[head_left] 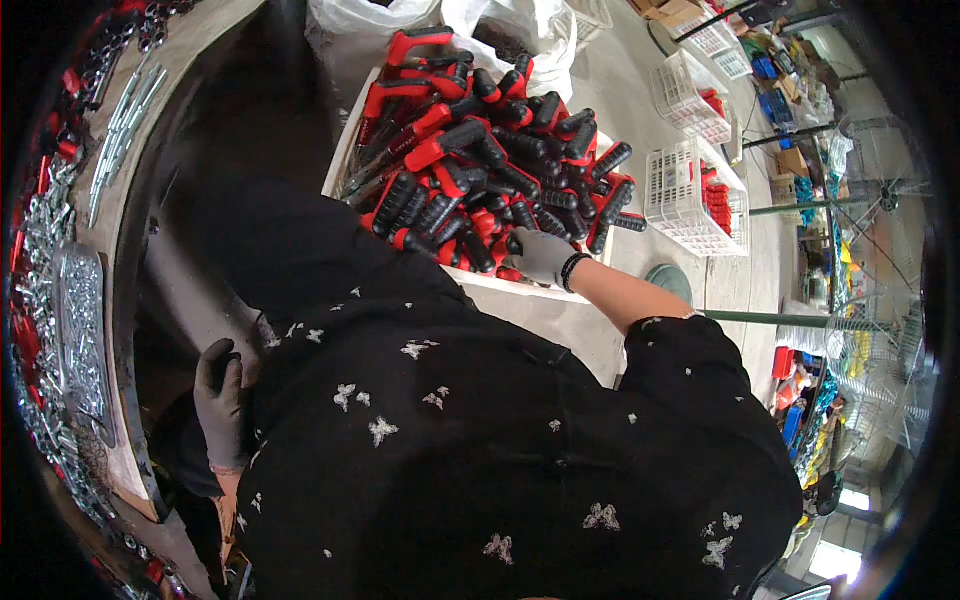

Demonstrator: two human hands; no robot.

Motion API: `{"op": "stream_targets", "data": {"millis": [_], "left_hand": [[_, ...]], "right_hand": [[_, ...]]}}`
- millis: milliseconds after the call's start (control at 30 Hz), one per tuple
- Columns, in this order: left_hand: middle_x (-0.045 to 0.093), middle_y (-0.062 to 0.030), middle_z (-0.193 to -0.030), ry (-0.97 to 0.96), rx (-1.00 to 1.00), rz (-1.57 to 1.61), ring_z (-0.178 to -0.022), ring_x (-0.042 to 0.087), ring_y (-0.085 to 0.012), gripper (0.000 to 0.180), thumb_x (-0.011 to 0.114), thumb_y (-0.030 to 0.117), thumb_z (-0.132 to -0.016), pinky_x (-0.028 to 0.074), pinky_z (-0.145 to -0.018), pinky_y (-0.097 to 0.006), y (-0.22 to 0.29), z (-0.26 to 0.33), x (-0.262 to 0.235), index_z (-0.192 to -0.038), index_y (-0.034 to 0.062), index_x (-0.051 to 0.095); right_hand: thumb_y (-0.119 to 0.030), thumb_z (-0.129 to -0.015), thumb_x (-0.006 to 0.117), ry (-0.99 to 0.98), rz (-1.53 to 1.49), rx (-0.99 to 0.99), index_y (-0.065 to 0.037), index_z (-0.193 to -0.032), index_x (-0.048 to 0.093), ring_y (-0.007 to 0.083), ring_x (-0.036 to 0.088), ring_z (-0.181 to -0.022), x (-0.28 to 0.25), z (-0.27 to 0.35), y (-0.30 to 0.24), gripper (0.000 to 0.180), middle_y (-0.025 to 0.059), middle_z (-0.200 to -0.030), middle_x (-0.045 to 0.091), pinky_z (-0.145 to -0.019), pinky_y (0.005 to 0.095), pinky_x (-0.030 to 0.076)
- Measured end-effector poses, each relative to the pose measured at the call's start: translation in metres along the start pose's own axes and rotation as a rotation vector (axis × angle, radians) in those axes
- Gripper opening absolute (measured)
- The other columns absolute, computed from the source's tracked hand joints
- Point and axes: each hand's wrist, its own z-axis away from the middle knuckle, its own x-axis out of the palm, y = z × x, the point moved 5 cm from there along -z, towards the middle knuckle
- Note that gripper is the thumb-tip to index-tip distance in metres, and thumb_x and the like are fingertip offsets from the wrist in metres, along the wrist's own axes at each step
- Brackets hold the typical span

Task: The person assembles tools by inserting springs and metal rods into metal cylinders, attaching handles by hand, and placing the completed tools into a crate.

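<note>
A pale crate (345, 160) holds a heaped pile of red-and-black ribbed handles (520, 150), some with metal shafts. My right hand (543, 258), in a grey glove with a dark bracelet at the wrist, reaches to the near right side of the pile. Its fingers curl down among the handles, and what lies inside them is hidden. Down at my left side hangs my left hand (220, 405), gloved in grey too. Its fingers are loosely bent and apart, with nothing in them, close to the workbench edge.
Along the left runs a workbench (120, 215) bearing metal rods (125, 135), a tray of small metal parts (82, 335) and loose shiny hardware. White sacks (535, 40) stand beyond the crate. At right are white baskets (675, 195) with red pieces, a fan (880, 310) and loaded shelves.
</note>
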Motion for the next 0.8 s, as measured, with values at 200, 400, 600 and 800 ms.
{"op": "stream_targets", "data": {"millis": [200,400,600,800], "left_hand": [[0.063,-0.0105,-0.116,-0.014,0.048,-0.077,-0.106,0.058,-0.0171,0.03,0.059,0.013,-0.096,0.044,-0.094,-0.029,-0.027,-0.002,-0.011,-0.121,-0.0029,0.06],[0.066,-0.0101,-0.109,-0.049,0.045,-0.06,-0.102,0.061,-0.0181,0.029,0.062,0.014,-0.094,0.047,-0.091,-0.031,-0.02,-0.013,-0.006,-0.119,-0.0009,0.061],[0.066,-0.0129,-0.115,0.026,-0.042,-0.009,-0.109,0.062,-0.0206,0.031,0.064,0.013,-0.093,0.047,-0.095,-0.033,-0.036,0.002,-0.028,-0.12,-0.0021,0.06],[0.067,-0.0177,-0.109,0.145,-0.014,-0.019,-0.104,0.065,-0.0229,0.031,0.066,0.013,-0.089,0.049,-0.091,-0.034,-0.036,0.028,-0.07,-0.116,-0.0016,0.063]], "right_hand": [[-0.021,-0.09,0.06,0.209,-0.586,0.328,0.0,-0.116,0.051,0.034,0.069,-0.087,0.039,-0.02,-0.013,0.035,0.0239,-0.096,0.068,-0.07,0.0404,0.053],[-0.025,-0.09,0.053,0.291,0.188,-0.045,-0.004,-0.107,0.069,0.037,0.069,-0.096,0.051,-0.123,0.045,0.031,0.0242,-0.109,0.069,-0.08,0.0439,0.054],[-0.018,-0.086,0.05,1.158,-0.74,0.311,0.005,-0.116,0.06,0.0453,0.059,-0.113,0.029,-0.123,-0.012,0.039,0.0291,-0.122,0.062,-0.093,0.0483,0.047],[-0.028,-0.092,0.053,0.315,0.355,0.129,-0.006,-0.122,0.062,0.0334,0.059,-0.121,0.034,-0.111,-0.091,0.038,0.0233,-0.133,0.057,-0.1,0.0455,0.047]]}}
